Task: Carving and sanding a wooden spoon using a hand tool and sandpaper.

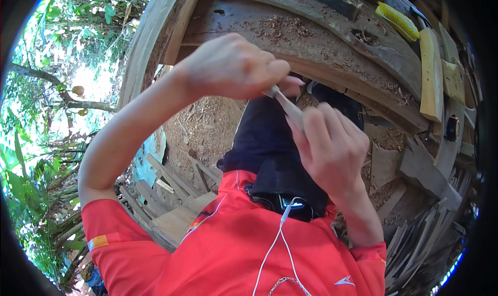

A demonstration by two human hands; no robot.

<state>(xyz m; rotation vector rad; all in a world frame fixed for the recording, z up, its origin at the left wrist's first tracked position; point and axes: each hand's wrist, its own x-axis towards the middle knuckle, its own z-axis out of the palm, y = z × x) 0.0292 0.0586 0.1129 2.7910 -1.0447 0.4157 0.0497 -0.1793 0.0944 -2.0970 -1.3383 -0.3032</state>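
R hand [334,145] clamped on lower end, slim tool [289,108], just off near edge of tabletop [233,24] | L hand [236,68] closed rd tool's upper end, above tabletop's near edge | shavings [284,29] atop tabletop | yel. brush [397,21], tabletop's far R

On the tabletop [233,19], near its middle: wood shavings [282,27]. Far right of it, a brush [397,21]; at its right end, nearer the person than the brush, a wooden block [430,75]; nearer still, off that end, a tape measure [452,127]. Left grip [233,65] overlaps its near edge in view; right grip [332,145] sits on its near side, tool [289,108] between the two. Legs [264,135] before it, floor [197,125] left of them. Slats [423,244] to its near right. Foliage [31,171] beyond its left.
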